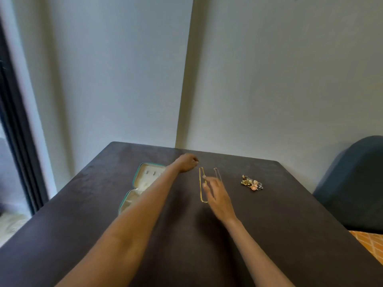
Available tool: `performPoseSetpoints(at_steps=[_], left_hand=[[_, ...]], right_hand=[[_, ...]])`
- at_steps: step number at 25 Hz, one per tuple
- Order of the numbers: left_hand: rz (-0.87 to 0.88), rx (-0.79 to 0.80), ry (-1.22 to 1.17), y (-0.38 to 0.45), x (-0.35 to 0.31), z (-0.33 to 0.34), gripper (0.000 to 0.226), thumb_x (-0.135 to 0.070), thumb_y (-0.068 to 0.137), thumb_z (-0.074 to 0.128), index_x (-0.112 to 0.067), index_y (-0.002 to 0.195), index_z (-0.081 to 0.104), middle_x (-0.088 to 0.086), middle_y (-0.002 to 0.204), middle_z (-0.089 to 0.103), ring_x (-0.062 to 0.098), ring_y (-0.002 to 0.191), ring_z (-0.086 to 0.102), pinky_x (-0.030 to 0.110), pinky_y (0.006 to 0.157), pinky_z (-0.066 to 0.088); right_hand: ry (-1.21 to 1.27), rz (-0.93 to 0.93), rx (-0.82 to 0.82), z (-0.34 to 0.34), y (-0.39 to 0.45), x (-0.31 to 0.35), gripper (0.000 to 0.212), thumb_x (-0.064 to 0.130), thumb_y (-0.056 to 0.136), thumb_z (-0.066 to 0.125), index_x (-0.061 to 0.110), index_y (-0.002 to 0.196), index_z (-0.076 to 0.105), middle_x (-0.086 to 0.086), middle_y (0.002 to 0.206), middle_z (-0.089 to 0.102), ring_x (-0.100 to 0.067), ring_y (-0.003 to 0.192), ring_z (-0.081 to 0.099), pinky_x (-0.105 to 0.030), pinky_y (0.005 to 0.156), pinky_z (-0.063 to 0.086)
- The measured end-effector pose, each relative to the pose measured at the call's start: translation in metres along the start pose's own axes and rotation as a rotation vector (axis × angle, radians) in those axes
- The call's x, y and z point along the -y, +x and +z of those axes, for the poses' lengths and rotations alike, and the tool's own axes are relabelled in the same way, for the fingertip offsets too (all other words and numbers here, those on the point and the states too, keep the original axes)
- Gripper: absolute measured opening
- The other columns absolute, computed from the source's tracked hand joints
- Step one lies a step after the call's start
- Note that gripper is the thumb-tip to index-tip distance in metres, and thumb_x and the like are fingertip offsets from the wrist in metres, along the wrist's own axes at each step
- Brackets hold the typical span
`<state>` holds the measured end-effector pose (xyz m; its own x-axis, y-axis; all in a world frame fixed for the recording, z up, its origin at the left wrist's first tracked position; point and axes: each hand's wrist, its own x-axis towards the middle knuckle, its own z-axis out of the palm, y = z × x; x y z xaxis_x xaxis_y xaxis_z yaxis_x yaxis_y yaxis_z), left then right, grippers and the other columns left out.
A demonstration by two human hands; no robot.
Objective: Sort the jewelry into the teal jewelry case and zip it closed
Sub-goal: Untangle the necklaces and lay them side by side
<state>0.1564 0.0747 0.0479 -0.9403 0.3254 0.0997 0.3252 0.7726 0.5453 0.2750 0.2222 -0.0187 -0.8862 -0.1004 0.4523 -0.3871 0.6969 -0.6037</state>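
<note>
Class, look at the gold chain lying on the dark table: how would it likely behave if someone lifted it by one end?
The gold chain lies in a long thin loop, so it is probably limp and would dangle and sway. It looks fine and light, so it could slip between fingers. A silvery chain lies just beside it, so the two might tangle.

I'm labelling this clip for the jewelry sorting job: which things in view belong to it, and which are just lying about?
Part of the job:
teal jewelry case, lying open
gold chain, laid out on the table
thin pale chain beside it
heap of small jewelry
left hand; right hand over the chains

Just there:
dark table
blue chair
</note>
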Motion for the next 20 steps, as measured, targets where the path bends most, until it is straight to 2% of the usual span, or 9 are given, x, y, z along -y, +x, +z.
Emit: performPoseSetpoints(at_steps=[2, 5, 7, 10, 15, 20], left_hand=[[0.027, -0.037, 0.078, -0.03, 0.014, -0.024, 0.027, -0.012, 0.09, 0.05, -0.007, 0.113, 0.064, 0.01, 0.122, 0.062, 0.025, 0.114, 0.056, 0.032, 0.095, 0.042], [0.019, -0.047, 0.098, -0.075, 0.048, -0.05, 0.019, -0.016, 0.089, 0.058, -0.009, 0.105, 0.067, 0.009, 0.112, 0.065, 0.021, 0.104, 0.059, 0.029, 0.087, 0.045], [0.013, 0.007, 0.102, -0.097, 0.067, -0.059, 0.019, -0.018, 0.088, 0.061, -0.011, 0.104, 0.068, 0.01, 0.109, 0.066, 0.018, 0.095, 0.058, 0.027, 0.082, 0.045], [-0.035, 0.086, 0.163, -0.124, 0.092, -0.063, 0.02, -0.016, 0.087, 0.062, -0.013, 0.105, 0.068, 0.009, 0.108, 0.064, 0.013, 0.086, 0.054, 0.024, 0.075, 0.045], [-0.059, 0.142, 0.101, -0.152, 0.118, -0.061, 0.018, -0.011, 0.087, 0.058, -0.013, 0.101, 0.069, 0.004, 0.103, 0.066, 0.014, 0.089, 0.062, 0.025, 0.082, 0.05], [-0.014, 0.106, 0.072, -0.154, 0.124, -0.06, 0.023, -0.009, 0.087, 0.056, -0.011, 0.106, 0.071, 0.005, 0.108, 0.069, 0.01, 0.089, 0.061, 0.029, 0.089, 0.051]], right_hand=[[-0.015, 0.0, -0.029, 0.016, 0.015, 0.027, 0.033, 0.033, 0.096, 0.042, 0.015, 0.119, 0.058, -0.003, 0.119, 0.058, -0.018, 0.118, 0.048, -0.031, 0.097, 0.039], [-0.079, -0.019, 0.087, 0.046, 0.03, 0.07, 0.024, 0.024, 0.096, 0.047, 0.011, 0.109, 0.063, -0.009, 0.111, 0.064, -0.025, 0.109, 0.053, -0.04, 0.09, 0.044], [-0.149, 0.006, 0.169, 0.068, 0.032, 0.093, 0.026, 0.027, 0.094, 0.048, 0.008, 0.1, 0.065, -0.014, 0.104, 0.066, -0.032, 0.101, 0.057, -0.042, 0.081, 0.046], [-0.262, 0.035, 0.214, 0.094, 0.024, 0.118, 0.029, 0.031, 0.093, 0.047, 0.011, 0.096, 0.068, -0.013, 0.099, 0.069, -0.032, 0.095, 0.062, -0.042, 0.078, 0.049], [-0.33, 0.087, 0.344, 0.108, 0.019, 0.132, 0.031, 0.039, 0.089, 0.055, 0.013, 0.097, 0.071, -0.006, 0.1, 0.07, -0.023, 0.092, 0.065, -0.036, 0.078, 0.049], [-0.308, 0.114, 0.448, 0.101, 0.025, 0.132, 0.02, 0.031, 0.083, 0.066, 0.016, 0.09, 0.075, -0.003, 0.094, 0.072, -0.019, 0.085, 0.066, -0.032, 0.069, 0.052]])
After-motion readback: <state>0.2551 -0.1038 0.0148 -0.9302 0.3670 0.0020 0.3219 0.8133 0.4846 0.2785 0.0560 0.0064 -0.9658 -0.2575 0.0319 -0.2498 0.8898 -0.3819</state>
